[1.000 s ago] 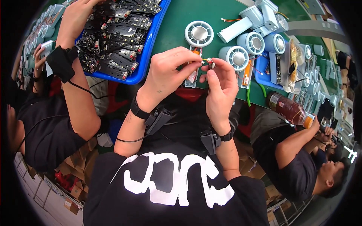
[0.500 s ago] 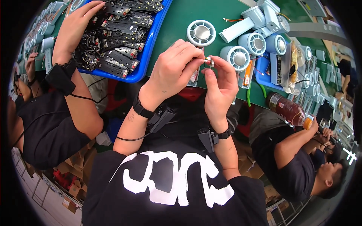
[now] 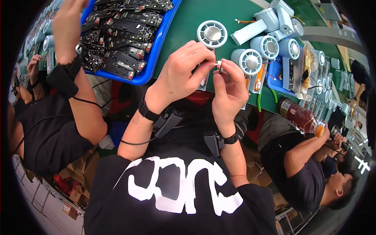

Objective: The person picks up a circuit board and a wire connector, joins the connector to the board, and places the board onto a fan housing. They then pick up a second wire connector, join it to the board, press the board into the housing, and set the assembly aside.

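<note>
My left hand [image 3: 187, 69] is closed in a pinch at the table's near edge. Its fingertips meet those of my right hand [image 3: 230, 88], also pinched. Between them shows a small circuit board [image 3: 220, 69], seen nearly edge-on, with a pale connector at its top; the right thumb and fingers grip it. What the left fingertips hold is mostly hidden; a bit of orange shows there. Just beyond my hands a pale blue round housing [image 3: 212, 34] with a spoked ring and silver centre lies on the green table [image 3: 184, 29]. A reddish strip is partly covered beneath my hands.
To the left stands a blue tray [image 3: 147, 72] full of black circuit boards; a co-worker's hand [image 3: 67, 31] is above its left edge. More pale blue housings [image 3: 246, 62] sit at right, near green-handled pliers [image 3: 259, 101]. Another person sits at right beside a dark bottle [image 3: 299, 113].
The co-worker's hand on the left has lifted away from the boards. My hands stay together; the small board has turned slightly between my fingertips.
</note>
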`<state>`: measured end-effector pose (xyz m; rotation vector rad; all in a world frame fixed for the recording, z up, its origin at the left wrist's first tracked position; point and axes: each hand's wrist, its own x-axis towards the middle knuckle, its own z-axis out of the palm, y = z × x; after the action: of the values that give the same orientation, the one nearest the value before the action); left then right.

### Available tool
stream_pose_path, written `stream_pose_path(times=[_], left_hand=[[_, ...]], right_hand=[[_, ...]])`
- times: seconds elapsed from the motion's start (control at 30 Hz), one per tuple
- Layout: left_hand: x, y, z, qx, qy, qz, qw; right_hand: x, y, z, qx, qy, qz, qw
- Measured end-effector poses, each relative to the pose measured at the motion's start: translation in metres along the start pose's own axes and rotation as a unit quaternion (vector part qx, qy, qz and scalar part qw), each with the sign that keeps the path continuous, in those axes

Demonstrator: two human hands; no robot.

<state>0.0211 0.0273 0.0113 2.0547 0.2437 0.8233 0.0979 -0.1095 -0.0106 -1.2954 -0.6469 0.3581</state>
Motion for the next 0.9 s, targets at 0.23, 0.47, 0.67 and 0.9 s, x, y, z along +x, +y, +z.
stream_pose_path(times=[0.23,0.47,0.67,0.9], left_hand=[[0.000,-0.002,0.001,-0.033,-0.001,-0.021,0.999],[-0.001,0.000,0.001,-0.068,-0.005,-0.063,0.996],[-0.004,-0.002,-0.003,-0.110,-0.039,-0.123,0.986],[-0.013,-0.011,0.001,-0.269,0.012,-0.193,0.943]], right_hand=[[0.003,0.003,-0.011,-0.084,-0.052,-0.025,0.995],[0.004,0.006,-0.013,-0.112,-0.066,-0.043,0.991],[0.002,0.007,-0.010,-0.120,-0.063,-0.052,0.989],[-0.001,-0.005,0.004,0.014,0.014,0.044,0.999]])
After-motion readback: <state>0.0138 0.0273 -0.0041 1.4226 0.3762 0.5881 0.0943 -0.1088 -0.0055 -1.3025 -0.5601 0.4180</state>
